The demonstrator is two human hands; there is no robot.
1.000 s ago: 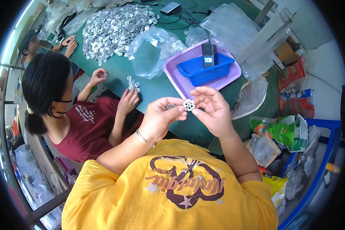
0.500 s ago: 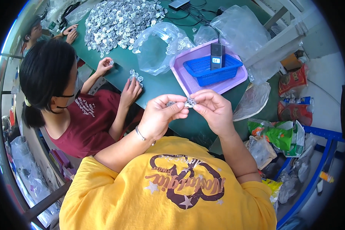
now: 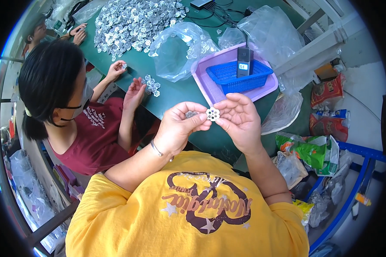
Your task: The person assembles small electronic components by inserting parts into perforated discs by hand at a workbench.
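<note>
In front of my chest a small flower-shaped metal disc (image 3: 213,114) with several round holes is held up flat-side toward me. My left hand (image 3: 176,125) pinches its left edge between thumb and fingers. Another greyish piece (image 3: 191,114) shows partly in the curl of that hand, mostly hidden by the fingers. On the disc's right edge rest the thumb and forefinger of my right hand (image 3: 241,122), its other fingers raised and spread loosely.
A large heap of similar discs (image 3: 137,28) covers the far green table (image 3: 182,96). Nearer lie a clear plastic bag (image 3: 171,64) and a lilac tray (image 3: 201,81) holding a blue basket (image 3: 233,83) and a dark device (image 3: 244,60). At left a co-worker (image 3: 90,132) handles discs (image 3: 151,85).
The disc has turned to show its full face. My right hand's fingers have lifted and opened more. The co-worker's nearer hand has drawn back from the small group of discs.
</note>
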